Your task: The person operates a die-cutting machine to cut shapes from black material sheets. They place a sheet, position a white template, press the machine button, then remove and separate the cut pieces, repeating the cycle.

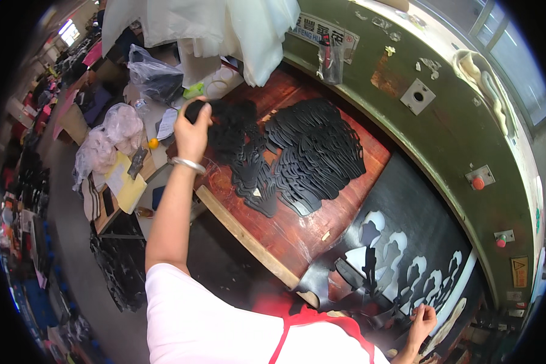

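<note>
My left hand (191, 134), with a silver bangle at its wrist, reaches to the far left corner of a reddish wooden board. Its thumb and fingers are closed round a small black cut piece (194, 111). Beside it on the board lie overlapping stacks of black cut pieces (315, 151), fanned out in rows. At the lower right my right hand (423, 321) has its fingers curled in at the edge of a black sheet (400, 194) full of cut-out holes. Whether those fingers hold the sheet's edge cannot be made out.
A green machine beam (431, 67) with red buttons (478, 182) curves along the right. White plastic sheeting (224, 36) hangs at the top. Crumpled clear bags (118, 130) and yellow paper (125, 182) cover a side table at left. A pale wooden edge (242, 236) borders the board.
</note>
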The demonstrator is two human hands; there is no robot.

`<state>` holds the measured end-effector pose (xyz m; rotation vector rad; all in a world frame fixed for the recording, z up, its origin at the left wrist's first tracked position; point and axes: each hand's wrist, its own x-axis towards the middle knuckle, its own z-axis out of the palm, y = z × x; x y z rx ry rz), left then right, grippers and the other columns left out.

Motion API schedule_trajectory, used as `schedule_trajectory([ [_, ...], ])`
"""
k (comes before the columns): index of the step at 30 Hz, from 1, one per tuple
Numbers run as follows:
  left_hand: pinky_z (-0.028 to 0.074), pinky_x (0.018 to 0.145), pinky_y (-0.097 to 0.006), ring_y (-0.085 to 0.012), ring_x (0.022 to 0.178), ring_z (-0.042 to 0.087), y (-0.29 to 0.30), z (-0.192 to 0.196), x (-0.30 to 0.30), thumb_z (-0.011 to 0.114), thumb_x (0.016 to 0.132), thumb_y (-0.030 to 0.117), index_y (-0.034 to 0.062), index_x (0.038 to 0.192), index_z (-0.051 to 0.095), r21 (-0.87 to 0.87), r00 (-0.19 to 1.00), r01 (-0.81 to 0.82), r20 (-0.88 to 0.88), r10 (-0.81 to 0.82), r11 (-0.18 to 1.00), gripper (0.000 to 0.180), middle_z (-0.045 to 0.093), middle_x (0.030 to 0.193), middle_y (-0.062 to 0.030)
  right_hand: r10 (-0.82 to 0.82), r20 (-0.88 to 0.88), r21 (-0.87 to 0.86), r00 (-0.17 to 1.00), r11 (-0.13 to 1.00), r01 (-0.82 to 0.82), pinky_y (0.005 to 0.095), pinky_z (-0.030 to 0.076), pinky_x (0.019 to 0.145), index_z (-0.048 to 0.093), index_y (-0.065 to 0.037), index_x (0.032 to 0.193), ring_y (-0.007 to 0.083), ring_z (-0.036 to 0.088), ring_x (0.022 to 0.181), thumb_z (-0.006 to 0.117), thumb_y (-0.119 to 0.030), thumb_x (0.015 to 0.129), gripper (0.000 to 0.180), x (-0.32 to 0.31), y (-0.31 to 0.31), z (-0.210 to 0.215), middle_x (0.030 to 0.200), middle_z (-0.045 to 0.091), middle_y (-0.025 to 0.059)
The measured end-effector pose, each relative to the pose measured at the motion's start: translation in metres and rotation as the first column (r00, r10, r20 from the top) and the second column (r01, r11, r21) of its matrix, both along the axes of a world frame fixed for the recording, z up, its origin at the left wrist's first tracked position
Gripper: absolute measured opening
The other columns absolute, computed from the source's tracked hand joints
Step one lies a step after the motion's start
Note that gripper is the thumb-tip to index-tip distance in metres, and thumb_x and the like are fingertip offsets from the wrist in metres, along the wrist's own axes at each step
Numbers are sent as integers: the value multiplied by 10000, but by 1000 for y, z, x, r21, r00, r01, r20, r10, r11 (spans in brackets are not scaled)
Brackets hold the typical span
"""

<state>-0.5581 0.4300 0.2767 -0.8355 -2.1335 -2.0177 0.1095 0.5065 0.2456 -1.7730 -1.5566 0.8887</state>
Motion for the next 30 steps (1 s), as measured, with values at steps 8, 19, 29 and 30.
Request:
schedule_trajectory([
  [8, 436, 593, -203, -52, 632, 535, 21, 64, -75, 670, 875, 144, 32, 999, 659, 113, 957, -152, -232, 175, 982, 167, 606, 735, 15, 48, 18, -20, 999, 999, -47, 190, 416, 478, 564, -21, 767, 69, 545, 590, 604, -188, 928, 236, -8, -2, -18, 659, 572, 16],
  [19, 481, 814, -371, -292, 912, 598, 10, -76, 4, 589, 599, -87, 15, 1074, 616, -576, 354, 326, -661, -662, 750, 486, 617, 1056, -134, -2, 5, -100, 1000, 995, 3, 188, 414, 485, 561, -10, 772, 61, 525, 575, 591, -147, 931, 213, -32, -13, -5, 659, 577, 20],
  [29, 359, 921, -501, -315, 1061, 504, -39, -76, 96, 713, 720, 276, 46, 1130, 575, -745, 479, 167, -512, -713, 646, 490, 536, 1174, -141, -114, 337, 122, 935, 990, 76, 264, 393, 533, 549, 9, 760, 96, 462, 563, 617, -147, 896, 218, 57, 7, -27, 603, 522, 21],
  [30, 401, 856, -477, -310, 961, 551, -43, -77, 122, 722, 709, 215, 44, 1066, 595, -712, 505, 273, -465, -727, 646, 415, 590, 1053, -125, -190, 409, 160, 893, 978, 135, 286, 416, 577, 556, 14, 783, 125, 486, 599, 616, -155, 894, 211, 77, 4, -32, 635, 537, 45],
])
